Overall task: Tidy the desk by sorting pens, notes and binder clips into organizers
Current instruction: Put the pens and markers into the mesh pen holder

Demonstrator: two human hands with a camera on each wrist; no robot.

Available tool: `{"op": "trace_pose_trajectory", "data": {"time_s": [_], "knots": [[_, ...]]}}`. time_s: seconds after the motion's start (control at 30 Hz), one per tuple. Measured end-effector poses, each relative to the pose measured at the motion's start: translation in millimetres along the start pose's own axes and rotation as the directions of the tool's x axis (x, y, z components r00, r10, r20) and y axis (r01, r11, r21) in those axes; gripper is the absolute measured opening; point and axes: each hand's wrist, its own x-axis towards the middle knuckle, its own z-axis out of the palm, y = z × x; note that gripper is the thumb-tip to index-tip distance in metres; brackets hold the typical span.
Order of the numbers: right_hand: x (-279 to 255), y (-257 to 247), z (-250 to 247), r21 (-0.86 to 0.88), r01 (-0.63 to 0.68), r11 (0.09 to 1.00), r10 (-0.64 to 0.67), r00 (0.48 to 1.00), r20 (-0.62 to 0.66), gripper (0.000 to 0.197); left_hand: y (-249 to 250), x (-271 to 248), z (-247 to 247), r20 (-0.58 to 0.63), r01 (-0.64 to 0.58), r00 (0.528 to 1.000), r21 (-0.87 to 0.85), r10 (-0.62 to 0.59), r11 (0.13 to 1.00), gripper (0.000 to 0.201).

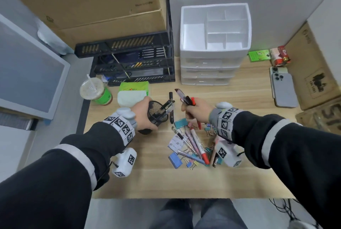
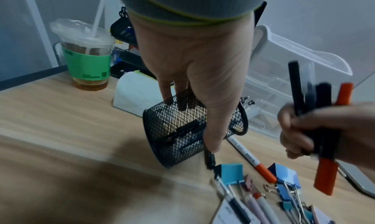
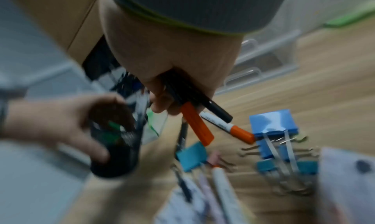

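Note:
My left hand (image 1: 144, 116) (image 2: 192, 70) grips a black mesh pen cup (image 1: 156, 113) (image 2: 172, 131), tilted toward the right, with several dark pens inside. My right hand (image 1: 195, 110) (image 3: 172, 67) holds a bundle of black and red pens (image 1: 185, 98) (image 2: 322, 102) (image 3: 195, 123) just right of the cup's mouth. On the desk below lies a pile of pens (image 1: 193, 142), coloured binder clips (image 1: 175, 160) (image 3: 271, 123) and small notes (image 1: 174, 144). One black pen (image 1: 171, 98) lies behind the cup. The right wrist view is blurred.
A white compartment organizer on drawers (image 1: 215, 48) stands at the back. A black stacked tray (image 1: 132, 62) is to its left, with a tissue pack (image 1: 132, 92) and a lidded drink (image 1: 94, 90) in front. Two phones (image 1: 284, 88) lie at the right.

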Motion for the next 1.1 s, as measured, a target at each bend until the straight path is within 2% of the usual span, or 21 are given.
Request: {"op": "trace_pose_trajectory", "data": {"time_s": [0.03,0.1,0.13,0.2,0.3,0.37,0.53,0.67,0.77,0.87,1.03,1.1], "knots": [[2,-9,-1,0.168,0.001,0.986,0.003,1.000,-0.020,0.015,4,3,0,0.013,0.000,1.000,0.008,0.000,1.000,0.102],[6,-26,-2,0.437,0.047,0.898,-0.006,0.996,-0.094,0.014,12,7,1,0.046,-0.007,0.999,0.036,0.006,0.999,0.101],[8,-36,-1,0.538,0.071,0.840,0.005,0.990,-0.138,0.016,15,8,2,0.059,-0.013,0.998,0.048,0.010,0.999,0.101],[13,-49,3,0.615,0.112,0.780,0.030,0.976,-0.216,0.017,20,9,5,0.073,-0.031,0.997,0.061,0.026,0.998,0.101],[15,-52,10,0.423,0.110,0.899,0.032,0.949,-0.314,0.010,30,12,6,0.082,-0.057,0.995,0.046,0.054,0.997,0.097],[13,-47,14,0.289,0.121,0.950,-0.013,0.936,-0.350,0.016,35,14,6,0.076,-0.075,0.994,0.033,0.072,0.997,0.095],[11,-30,18,0.069,0.162,0.984,-0.122,0.912,-0.392,0.040,44,16,8,0.075,-0.093,0.993,0.043,0.090,0.995,0.093],[11,-17,16,-0.042,0.122,0.992,-0.129,0.933,-0.335,0.032,45,12,11,0.096,-0.094,0.992,0.069,0.087,0.993,0.098],[8,-11,15,-0.050,0.170,0.984,-0.177,0.942,-0.285,0.006,44,11,13,0.077,-0.101,0.992,0.063,0.096,0.993,0.097],[8,-10,12,-0.067,0.200,0.978,-0.210,0.942,-0.263,0.012,42,12,12,0.051,-0.129,0.991,0.034,0.127,0.991,0.092],[5,-16,10,0.143,0.201,0.969,-0.158,0.950,-0.270,0.009,38,11,11,-0.004,-0.132,0.991,0.014,0.132,0.991,0.092],[6,-18,10,0.176,0.200,0.964,-0.136,0.938,-0.319,0.007,36,11,12,-0.013,-0.128,0.992,0.003,0.128,0.992,0.092]]}}
